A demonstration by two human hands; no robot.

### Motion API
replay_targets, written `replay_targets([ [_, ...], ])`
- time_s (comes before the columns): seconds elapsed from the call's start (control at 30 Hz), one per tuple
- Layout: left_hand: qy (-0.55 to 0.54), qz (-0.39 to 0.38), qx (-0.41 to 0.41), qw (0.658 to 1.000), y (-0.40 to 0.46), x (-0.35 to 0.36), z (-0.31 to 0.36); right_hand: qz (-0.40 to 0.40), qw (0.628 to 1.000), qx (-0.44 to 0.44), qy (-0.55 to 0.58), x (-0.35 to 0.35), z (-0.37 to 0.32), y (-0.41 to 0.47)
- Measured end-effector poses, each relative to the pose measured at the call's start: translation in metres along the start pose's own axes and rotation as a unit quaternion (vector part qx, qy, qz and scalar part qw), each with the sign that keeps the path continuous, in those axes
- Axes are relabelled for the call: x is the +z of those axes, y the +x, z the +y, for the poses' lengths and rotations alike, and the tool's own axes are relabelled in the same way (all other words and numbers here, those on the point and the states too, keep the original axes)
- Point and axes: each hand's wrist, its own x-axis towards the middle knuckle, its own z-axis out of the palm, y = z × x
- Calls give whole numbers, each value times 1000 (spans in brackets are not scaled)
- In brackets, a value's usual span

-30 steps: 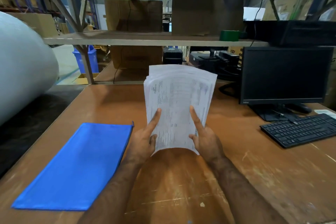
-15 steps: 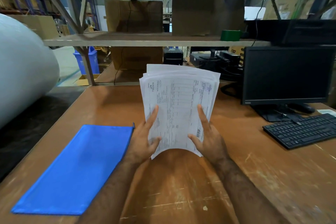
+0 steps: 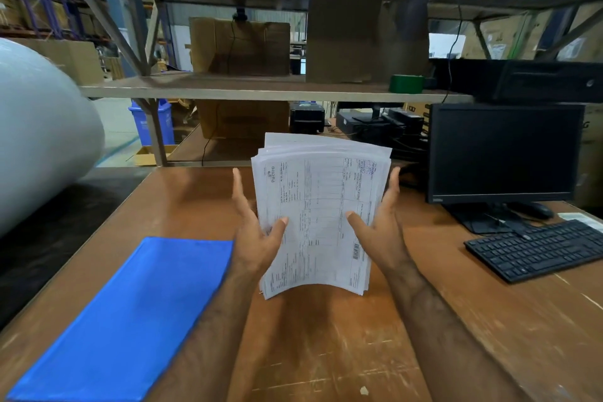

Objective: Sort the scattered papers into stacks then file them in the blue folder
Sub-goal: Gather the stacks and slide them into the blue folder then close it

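The stack of papers stands nearly upright above the counter, its lower edge apparently lifted off the surface, held from both sides. The left hand pinches the stack's left edge with the thumb on the printed face, its fingers straight up behind; the right hand does the same at the stack's right edge, thumb forward and fingers extended along the side. Risk noted: the sheets are fanned unevenly at the top and the stack bows along its lower edge, so a light two-sided pinch could let inner sheets slip out and scatter again, in my judgement. Squaring the stack by tapping it down could crease the curled bottom corners. The blue folder lies flat and closed, left of the stack and just beside the left forearm; it appears untouched, so filing is not yet begun. The counter is worn brown board with pale scratches. Right of the stack stand a dark monitor and a black keyboard. Behind the stack runs a shelf carrying cardboard boxes and a green tape roll; warehouse racking lies beyond.
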Motion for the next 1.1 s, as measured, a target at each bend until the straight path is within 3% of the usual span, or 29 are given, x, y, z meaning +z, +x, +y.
replay_targets([
  [0.17, -63, -13, -132, 989, 11, -5, -2, -19, 998, 65, 14, 0, 9, 9],
  [0.3, -111, -29, -153, 982, 12, -5, 0, -17, 995, 95, 3, -6, -6, 6],
  [0.37, -109, -33, -145, 983, 12, -3, -1, 89, 990, 36, -103, -11, -26, 5],
  [0.43, -104, -40, -137, 984, 12, -3, -3, 168, 962, -113, -183, -14, -65, 5],
  [0.5, -114, -67, -130, 983, 11, -5, -3, 107, 932, -240, -248, -10, -110, 10],
  [0.57, -134, -91, -129, 978, 10, -8, -3, 10, 894, -292, -340, 3, -135, 22],
  [0.63, -159, -93, -128, 974, 10, -11, -1, -74, 859, -292, -415, 19, -146, 34],
  [0.73, -177, -87, -127, 972, 9, -11, 1, -178, 834, -251, -458, 34, -145, 42],
  [0.87, -182, -77, -119, 973, 12, -13, 4, -119, 855, -287, -415, 40, -142, 39],
  [0.97, -179, -79, -126, 973, 12, -11, 5, -154, 845, -269, -435, 45, -139, 37],
  [1.1, -178, -91, -117, 973, 11, -10, 7, -123, 864, -281, -400, 48, -138, 36],
])
